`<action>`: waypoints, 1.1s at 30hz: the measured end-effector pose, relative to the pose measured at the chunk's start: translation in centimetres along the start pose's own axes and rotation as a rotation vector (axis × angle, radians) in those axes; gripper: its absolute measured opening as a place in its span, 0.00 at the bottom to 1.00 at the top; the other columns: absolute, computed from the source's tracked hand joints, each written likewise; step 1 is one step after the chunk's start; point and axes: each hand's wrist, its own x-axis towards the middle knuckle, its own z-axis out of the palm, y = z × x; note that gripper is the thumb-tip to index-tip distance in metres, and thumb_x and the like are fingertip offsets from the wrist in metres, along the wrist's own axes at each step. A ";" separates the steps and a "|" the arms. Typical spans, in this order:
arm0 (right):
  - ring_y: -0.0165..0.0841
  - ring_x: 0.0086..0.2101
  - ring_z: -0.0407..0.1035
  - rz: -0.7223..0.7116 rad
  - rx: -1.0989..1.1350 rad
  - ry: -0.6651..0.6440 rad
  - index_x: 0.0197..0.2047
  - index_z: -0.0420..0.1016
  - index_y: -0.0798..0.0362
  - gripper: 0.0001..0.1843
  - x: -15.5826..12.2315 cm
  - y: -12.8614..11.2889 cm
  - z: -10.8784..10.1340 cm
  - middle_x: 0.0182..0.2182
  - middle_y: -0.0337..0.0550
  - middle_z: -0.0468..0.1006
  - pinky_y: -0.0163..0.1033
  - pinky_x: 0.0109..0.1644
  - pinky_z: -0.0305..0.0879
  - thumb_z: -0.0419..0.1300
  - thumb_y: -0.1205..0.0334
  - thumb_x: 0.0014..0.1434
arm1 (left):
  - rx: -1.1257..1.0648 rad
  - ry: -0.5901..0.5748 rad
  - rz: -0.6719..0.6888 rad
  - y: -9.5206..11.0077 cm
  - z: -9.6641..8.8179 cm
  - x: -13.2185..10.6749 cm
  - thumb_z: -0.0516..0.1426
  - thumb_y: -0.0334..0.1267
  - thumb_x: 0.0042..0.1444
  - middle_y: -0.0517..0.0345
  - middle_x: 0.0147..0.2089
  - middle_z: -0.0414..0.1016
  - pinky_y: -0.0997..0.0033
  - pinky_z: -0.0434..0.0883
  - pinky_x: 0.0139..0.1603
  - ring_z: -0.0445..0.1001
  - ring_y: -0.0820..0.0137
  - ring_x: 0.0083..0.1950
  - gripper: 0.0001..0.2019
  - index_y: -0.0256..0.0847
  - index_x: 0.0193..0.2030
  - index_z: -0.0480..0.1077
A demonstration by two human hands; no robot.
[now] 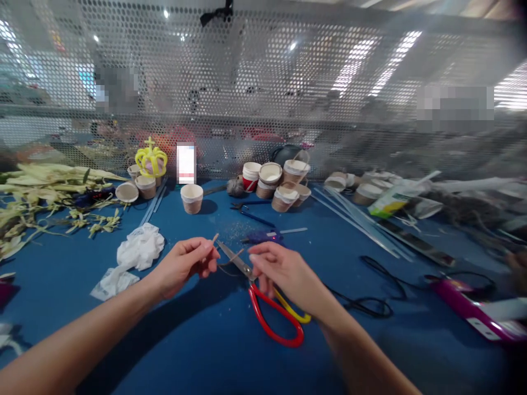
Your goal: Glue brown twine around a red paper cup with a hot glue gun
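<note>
My left hand [190,263] is closed, thumb against fingers, pinching a thin brown cord [234,257]. One short end of it sticks up above the thumb, and another stretch runs toward the right. Close to that stretch, my right hand [280,269] has its fingertips drawn together; what is between them I cannot make out. Beneath the hands lie large scissors [276,328] with one red and one yellow handle. Their blades point away to the left, and my right hand partly covers the handles. A crumpled white cloth [140,248] lies left of my left hand.
Beyond the hands are a purple glue gun [263,237], pliers [253,211] and several paper cups [191,198]. A yellow crown [150,160] and pale dried husks [45,181] stand at left. Clear sticks [358,219], a black cable [366,307] and a magenta tool [473,312] lie right.
</note>
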 end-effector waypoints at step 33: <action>0.31 0.24 0.70 -0.024 -0.229 0.198 0.28 0.70 0.58 0.15 1.3 -1.2 -4.7 0.24 0.45 0.76 0.34 0.28 0.68 0.58 0.52 0.50 | 0.480 0.283 0.352 -0.1 -1.1 3.0 0.54 0.37 0.51 0.57 0.28 0.75 0.75 0.67 0.28 0.67 0.75 0.25 0.08 0.36 0.34 0.72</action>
